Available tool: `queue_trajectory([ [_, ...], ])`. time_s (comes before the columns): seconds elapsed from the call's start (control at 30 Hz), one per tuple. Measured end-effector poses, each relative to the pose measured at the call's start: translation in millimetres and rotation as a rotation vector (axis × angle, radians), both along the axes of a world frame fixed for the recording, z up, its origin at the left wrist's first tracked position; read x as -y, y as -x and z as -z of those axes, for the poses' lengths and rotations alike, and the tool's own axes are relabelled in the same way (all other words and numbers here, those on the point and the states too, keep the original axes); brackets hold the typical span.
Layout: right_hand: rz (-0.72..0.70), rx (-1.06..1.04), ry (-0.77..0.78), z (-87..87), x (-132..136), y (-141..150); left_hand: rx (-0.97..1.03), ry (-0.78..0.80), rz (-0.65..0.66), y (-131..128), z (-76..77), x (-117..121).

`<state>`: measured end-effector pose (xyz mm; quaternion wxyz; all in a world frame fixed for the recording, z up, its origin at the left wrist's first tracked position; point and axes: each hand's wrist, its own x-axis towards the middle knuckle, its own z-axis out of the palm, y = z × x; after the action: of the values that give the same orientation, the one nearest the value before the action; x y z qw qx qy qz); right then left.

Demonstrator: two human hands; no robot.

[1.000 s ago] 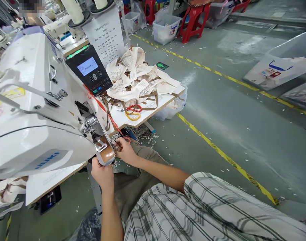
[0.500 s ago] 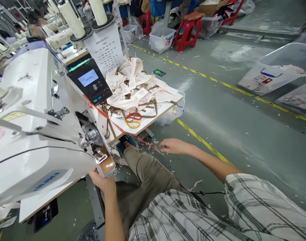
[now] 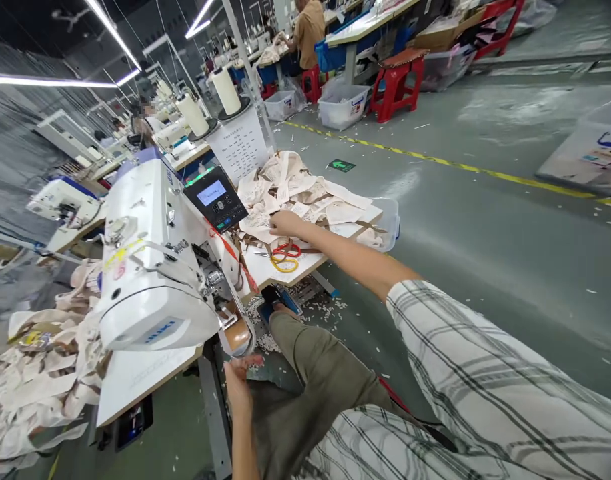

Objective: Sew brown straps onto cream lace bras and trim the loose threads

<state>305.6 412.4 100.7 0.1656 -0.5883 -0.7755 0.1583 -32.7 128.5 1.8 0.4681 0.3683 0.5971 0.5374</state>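
My right hand (image 3: pixel 287 225) reaches over the table to a pile of cream bras (image 3: pixel 310 197) with brown straps. Its fingers are bent and closed on the near left side of the pile, at the cream fabric; the fingertips are partly hidden. My left hand (image 3: pixel 239 375) is just below the rounded free end of the sewing machine bed (image 3: pixel 239 335), fingers stretched out and nothing seen in them. The white sewing machine (image 3: pixel 153 280) stands to the left. Red-and-yellow scissors (image 3: pixel 285 258) lie in front of the pile, and a red ribbon (image 3: pixel 240 261) hangs beside the machine.
A control panel (image 3: pixel 216 199) stands behind the machine, near two thread cones. More cream pieces (image 3: pixel 45 373) are heaped at left. A clear bin (image 3: pixel 387 223) sits beyond the table's right edge. Plastic boxes, a red stool (image 3: pixel 398 83) and other people are farther off.
My right hand has gone from the ribbon's loose end up to the bra pile. My left hand has come away from the machine bed's end. The view has swung, showing more of the left.
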Motion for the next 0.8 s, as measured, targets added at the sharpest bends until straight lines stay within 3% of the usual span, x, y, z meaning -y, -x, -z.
queue_trajectory([
  [0.13, -0.022, -0.048, 0.038, -11.4, 0, 1, 0.060, 0.184, 0.013, 10, 30.6, 39],
  [0.23, -0.008, -0.159, 0.048, -34.0, 9, 0, 0.075, 0.225, -0.025, 17, 44.0, 59],
  [0.33, 0.045, -0.343, -0.042, -76.5, 18, -11, 0.082, 0.221, -0.069, 23, 43.8, 76],
  [0.43, 0.074, -0.558, -0.199, -137.9, 30, -29, 0.028, 0.162, -0.083, 20, 36.6, 89],
  [0.57, -0.019, -0.871, -0.459, -228.8, 69, -52, -0.028, 0.061, 0.006, -2, 21.1, 94],
  [0.67, -0.291, -1.067, -0.558, -279.6, 127, -62, -0.049, -0.004, 0.098, -17, -3.6, 95],
  [0.73, -0.442, -1.007, -0.417, -294.5, 176, -61, -0.084, -0.089, 0.140, -23, -32.1, 101],
  [0.8, -0.560, -0.717, -0.067, -289.8, 227, -49, -0.109, -0.274, 0.134, -31, -69.1, 110],
])
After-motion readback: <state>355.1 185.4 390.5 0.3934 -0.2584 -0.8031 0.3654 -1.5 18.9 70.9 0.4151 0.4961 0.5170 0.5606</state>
